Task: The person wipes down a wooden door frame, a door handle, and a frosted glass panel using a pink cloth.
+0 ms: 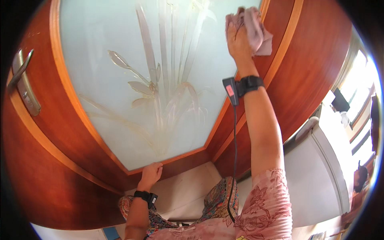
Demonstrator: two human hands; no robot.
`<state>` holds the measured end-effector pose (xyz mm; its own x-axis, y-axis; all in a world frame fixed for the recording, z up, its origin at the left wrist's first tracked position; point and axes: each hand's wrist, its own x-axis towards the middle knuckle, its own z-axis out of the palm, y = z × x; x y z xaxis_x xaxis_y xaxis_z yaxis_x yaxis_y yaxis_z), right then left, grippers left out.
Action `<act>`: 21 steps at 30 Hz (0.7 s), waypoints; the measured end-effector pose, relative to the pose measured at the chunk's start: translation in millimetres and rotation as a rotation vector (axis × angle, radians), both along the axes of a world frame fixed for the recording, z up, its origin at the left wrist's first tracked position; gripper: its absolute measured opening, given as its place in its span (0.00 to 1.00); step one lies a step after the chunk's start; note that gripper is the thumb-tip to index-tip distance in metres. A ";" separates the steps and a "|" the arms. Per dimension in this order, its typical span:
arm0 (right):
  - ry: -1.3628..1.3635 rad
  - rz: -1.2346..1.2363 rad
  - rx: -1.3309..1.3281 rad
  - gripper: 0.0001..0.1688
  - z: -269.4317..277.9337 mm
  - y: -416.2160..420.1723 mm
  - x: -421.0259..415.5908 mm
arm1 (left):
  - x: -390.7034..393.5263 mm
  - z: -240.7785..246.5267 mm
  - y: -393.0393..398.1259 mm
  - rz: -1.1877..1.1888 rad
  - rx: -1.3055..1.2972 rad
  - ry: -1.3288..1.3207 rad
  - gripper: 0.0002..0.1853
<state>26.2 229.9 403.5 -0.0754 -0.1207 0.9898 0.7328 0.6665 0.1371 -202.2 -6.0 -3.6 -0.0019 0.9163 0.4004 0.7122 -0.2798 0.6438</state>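
Note:
A wooden door (48, 144) with a frosted glass panel (99, 75) stands in front of me, the glass bearing a raised plant pattern. My right hand (240, 40) grips a folded pinkish cloth (254, 30) and presses it at the upper right edge of the glass, by the wooden frame. My left hand (151, 175) is at the lower edge of the panel with its fingers curled in; nothing shows in it, though its palm side is hidden. Both wrists carry black straps, and a cable (235, 144) hangs from the right one.
A metal door handle (22, 70) juts out at the far left. White appliance (315, 177) stands close on my right, with bright windows (357, 81) beyond it. Another person's head (361, 177) shows at the right rim. Pale floor tiles (186, 192) lie below.

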 end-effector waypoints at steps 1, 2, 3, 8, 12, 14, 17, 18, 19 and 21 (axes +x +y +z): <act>-0.026 -0.044 0.009 0.24 -5.1 7.3 4.1 | 0.3 3.8 -0.4 0.012 -0.021 -0.017 0.06; -0.017 -0.239 0.011 0.24 -24.9 10.2 8.5 | -1.0 8.6 -3.0 0.013 -0.036 -0.039 0.06; -0.015 -0.428 0.011 0.25 -49.5 9.1 5.8 | -1.8 15.6 -5.3 0.021 -0.052 -0.066 0.06; -0.102 -0.247 -0.760 0.19 -283.1 -16.5 17.0 | 4.9 25.6 -6.3 -0.002 -0.065 -0.163 0.07; 0.233 -0.480 -0.637 0.19 -385.2 -83.9 -46.0 | -0.1 16.0 -3.2 0.015 -0.031 -0.059 0.07; 0.445 -0.117 -1.070 0.19 -458.8 -65.3 -57.1 | 2.7 11.0 -2.0 -0.012 -0.040 -0.023 0.07; 0.581 0.207 -1.193 0.20 -441.2 -51.2 -78.1 | -0.5 6.8 -1.7 0.001 -0.037 0.019 0.06; 0.401 0.143 -0.989 0.19 -400.6 -51.2 -81.0 | -1.2 9.2 -3.3 0.018 -0.050 0.019 0.06; 0.229 0.077 -0.782 0.19 -356.2 -50.4 -78.9 | -1.7 10.5 -5.3 0.031 -0.064 0.022 0.06; 0.295 0.156 -0.947 0.19 -282.0 -43.0 -56.9 | 0.5 12.8 -5.8 0.010 -0.062 0.046 0.06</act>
<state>-30.7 186.9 121.5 0.1381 0.7390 0.6594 0.5471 0.4981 -0.6728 -201.7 -11.8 9.2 0.0061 0.9394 0.3427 0.7437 -0.2333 0.6265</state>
